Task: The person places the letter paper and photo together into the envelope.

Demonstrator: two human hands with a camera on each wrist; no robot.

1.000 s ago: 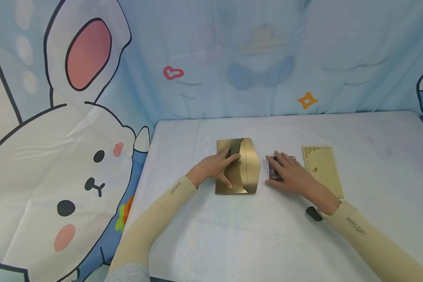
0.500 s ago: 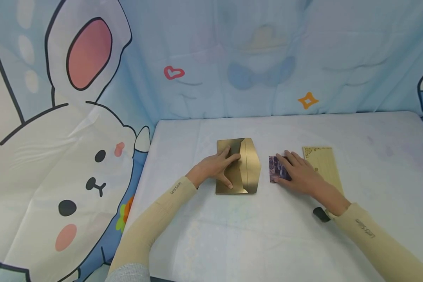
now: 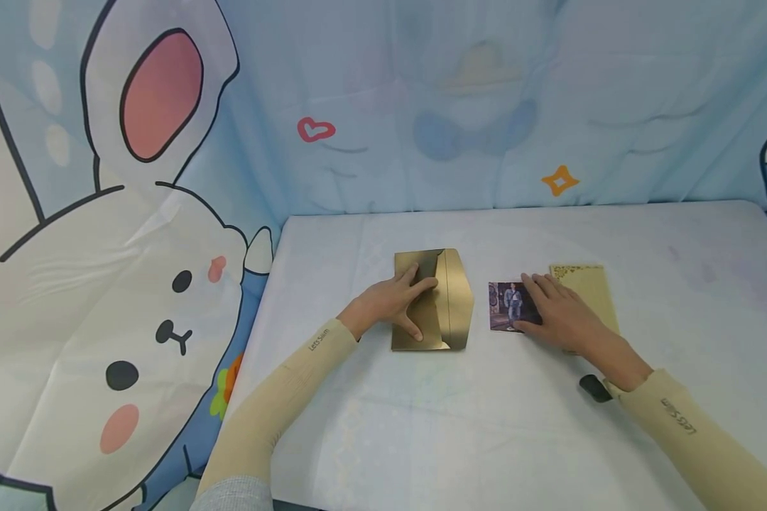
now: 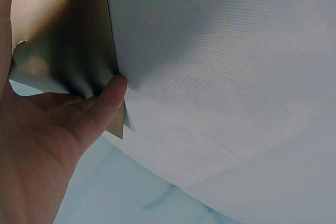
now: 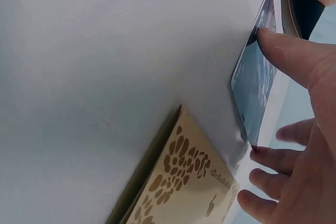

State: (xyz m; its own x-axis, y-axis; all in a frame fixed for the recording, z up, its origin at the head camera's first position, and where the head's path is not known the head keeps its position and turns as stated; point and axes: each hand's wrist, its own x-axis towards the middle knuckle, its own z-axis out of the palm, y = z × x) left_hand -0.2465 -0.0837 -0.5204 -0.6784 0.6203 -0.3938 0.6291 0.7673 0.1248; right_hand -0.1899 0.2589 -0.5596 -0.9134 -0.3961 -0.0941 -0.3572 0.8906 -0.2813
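Observation:
A gold envelope [image 3: 427,326] lies on the table with its flap spread to the right. My left hand [image 3: 391,301] rests on it with the fingers spread, and in the left wrist view the thumb [image 4: 113,94] lies at its edge. To the right is a small photo card [image 3: 506,306] showing a standing figure in light clothes. My right hand [image 3: 565,316] covers the card's right end. In the right wrist view the thumb [image 5: 286,51] touches one long edge of the photo card [image 5: 254,80], and the index fingertip is at the opposite side.
A cream folded card [image 3: 588,291] with brown ornamental print lies right of the photo card, partly behind my right hand. A white cloth covers the table [image 3: 460,426]. Blue fabric with cartoon rabbit prints [image 3: 390,106] hangs behind and to the left.
My right hand has slid right across the photo card, uncovering most of its picture. The card has stayed nearly in place. My left hand and the envelope have not moved.

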